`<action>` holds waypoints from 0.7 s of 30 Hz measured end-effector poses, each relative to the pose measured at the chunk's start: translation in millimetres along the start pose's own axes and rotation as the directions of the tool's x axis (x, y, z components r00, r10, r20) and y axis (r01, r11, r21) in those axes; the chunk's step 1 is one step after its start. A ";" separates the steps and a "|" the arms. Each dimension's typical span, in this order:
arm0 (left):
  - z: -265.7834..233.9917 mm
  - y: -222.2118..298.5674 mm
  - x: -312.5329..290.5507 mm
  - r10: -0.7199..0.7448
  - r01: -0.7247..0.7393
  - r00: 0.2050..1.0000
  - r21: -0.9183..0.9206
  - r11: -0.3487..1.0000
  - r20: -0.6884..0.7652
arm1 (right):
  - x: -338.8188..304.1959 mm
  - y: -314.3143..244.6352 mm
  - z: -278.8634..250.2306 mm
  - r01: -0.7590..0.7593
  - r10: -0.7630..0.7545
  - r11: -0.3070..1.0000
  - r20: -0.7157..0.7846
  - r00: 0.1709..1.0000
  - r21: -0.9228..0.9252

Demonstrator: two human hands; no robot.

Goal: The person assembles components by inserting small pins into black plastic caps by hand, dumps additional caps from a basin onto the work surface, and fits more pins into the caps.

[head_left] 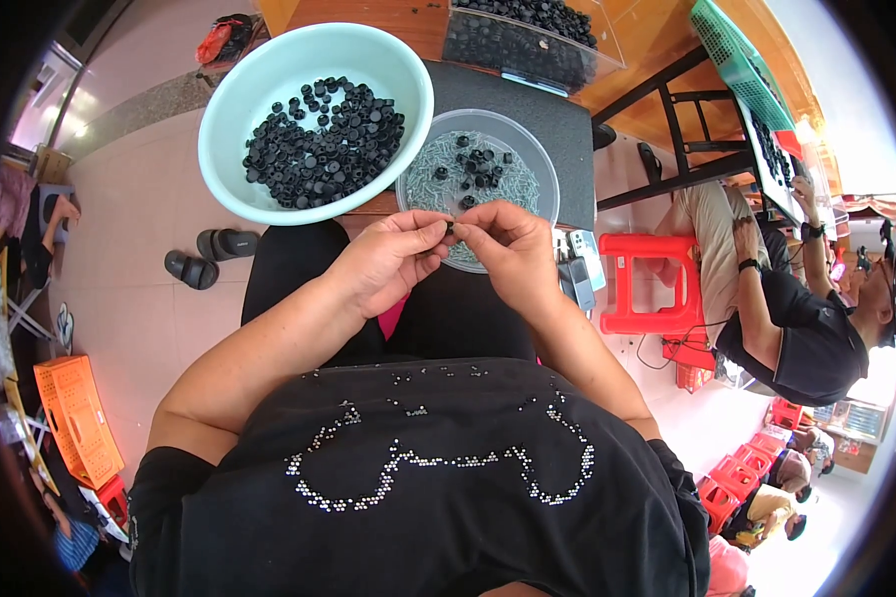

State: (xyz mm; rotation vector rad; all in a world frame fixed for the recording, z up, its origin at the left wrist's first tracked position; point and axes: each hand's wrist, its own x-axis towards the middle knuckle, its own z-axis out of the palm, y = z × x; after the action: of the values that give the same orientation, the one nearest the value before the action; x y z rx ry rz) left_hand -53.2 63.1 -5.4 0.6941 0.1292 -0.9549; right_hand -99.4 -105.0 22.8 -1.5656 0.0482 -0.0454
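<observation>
Over my lap, my left hand (393,259) and my right hand (513,254) meet fingertip to fingertip. Both pinch a small black part (449,228), mostly covered by the fingers. Just beyond them is a clear round tub (550,164) of thin, pale, see-through or silvery pieces (426,177), with several black knob-like parts (480,169) lying on top. To its left stands a pale green basin (224,134) holding a heap of black round caps (319,149).
A clear bin (607,55) of black parts sits at the back. A phone (585,257) lies right of the tub. Nearby are a red stool (652,284), a seated person (791,328), black slippers (194,269) on the floor and an orange crate (78,418).
</observation>
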 end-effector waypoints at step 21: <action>8.7 1.7 -2.3 0.016 -0.016 1.000 0.012 1.000 -0.012 | -0.6 5.6 5.4 0.209 -0.208 0.914 0.040 0.977 -0.348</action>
State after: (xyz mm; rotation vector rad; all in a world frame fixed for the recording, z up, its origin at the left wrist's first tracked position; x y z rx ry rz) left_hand -54.9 60.2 3.1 0.7110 0.1284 -0.9374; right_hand -99.7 -99.5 17.2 -1.9246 -0.1194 -0.2139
